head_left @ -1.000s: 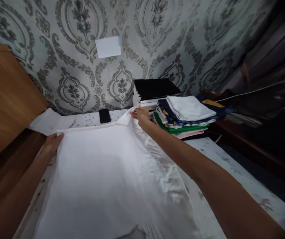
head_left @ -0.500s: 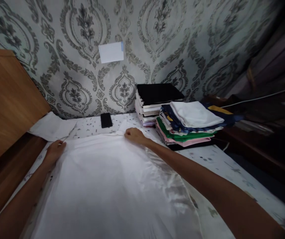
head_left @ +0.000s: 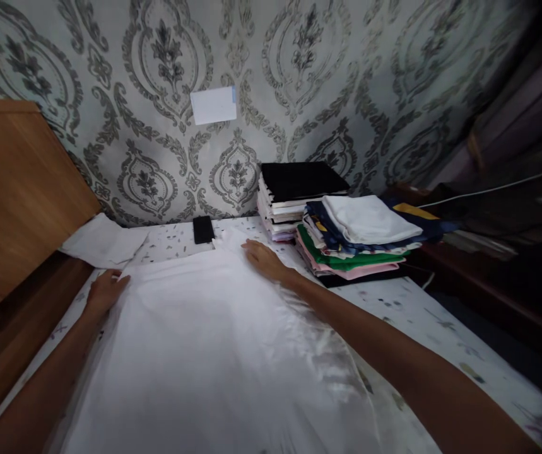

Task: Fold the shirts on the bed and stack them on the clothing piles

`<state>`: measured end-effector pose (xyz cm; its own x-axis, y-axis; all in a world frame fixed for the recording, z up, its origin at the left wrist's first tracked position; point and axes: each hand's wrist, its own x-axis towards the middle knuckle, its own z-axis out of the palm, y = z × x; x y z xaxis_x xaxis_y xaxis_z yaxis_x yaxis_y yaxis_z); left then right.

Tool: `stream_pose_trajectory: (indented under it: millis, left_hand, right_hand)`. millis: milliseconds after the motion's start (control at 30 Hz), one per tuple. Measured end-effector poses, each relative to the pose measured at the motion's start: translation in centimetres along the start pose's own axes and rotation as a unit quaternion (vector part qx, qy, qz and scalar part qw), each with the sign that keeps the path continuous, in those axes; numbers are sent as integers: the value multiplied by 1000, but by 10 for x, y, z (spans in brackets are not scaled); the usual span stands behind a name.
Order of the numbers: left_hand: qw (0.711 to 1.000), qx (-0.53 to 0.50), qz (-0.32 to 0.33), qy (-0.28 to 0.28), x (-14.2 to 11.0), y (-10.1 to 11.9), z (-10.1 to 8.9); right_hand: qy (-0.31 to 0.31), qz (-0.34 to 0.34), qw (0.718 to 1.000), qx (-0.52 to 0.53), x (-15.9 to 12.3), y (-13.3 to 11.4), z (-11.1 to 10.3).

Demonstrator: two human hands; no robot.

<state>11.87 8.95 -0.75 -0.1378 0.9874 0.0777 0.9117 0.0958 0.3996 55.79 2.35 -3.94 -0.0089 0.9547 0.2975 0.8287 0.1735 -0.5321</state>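
A large white cloth lies spread flat over the patterned table in front of me. My left hand rests flat on the cloth's far left corner, fingers stretched out. My right hand lies open and palm down on the far right part of the cloth, near its top edge. Neither hand holds anything.
A stack of folded clothes with a white piece on top sits at the right, next to a pile with a black top. A black phone lies by the wall. A folded white cloth sits beside a wooden board.
My right hand had the cloth's far corner lifted; it laid it down, was closed as a fist half a second ago, and now lies flat. The left hand barely moved.
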Motion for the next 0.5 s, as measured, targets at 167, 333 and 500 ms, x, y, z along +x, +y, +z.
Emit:
stream_pose_trajectory:
  millis: [167, 333, 500]
  left_hand:
    - [994, 104, 20, 25, -14, 8, 0]
    - [999, 27, -5, 32, -19, 11, -6]
    - [998, -57, -39, 10, -29, -5, -16]
  right_hand:
    - [-8, 41, 992, -119, -15, 10, -6]
    - [-9, 61, 984, -168, -25, 9, -14]
    - [-15, 40, 982, -185, -60, 6, -25]
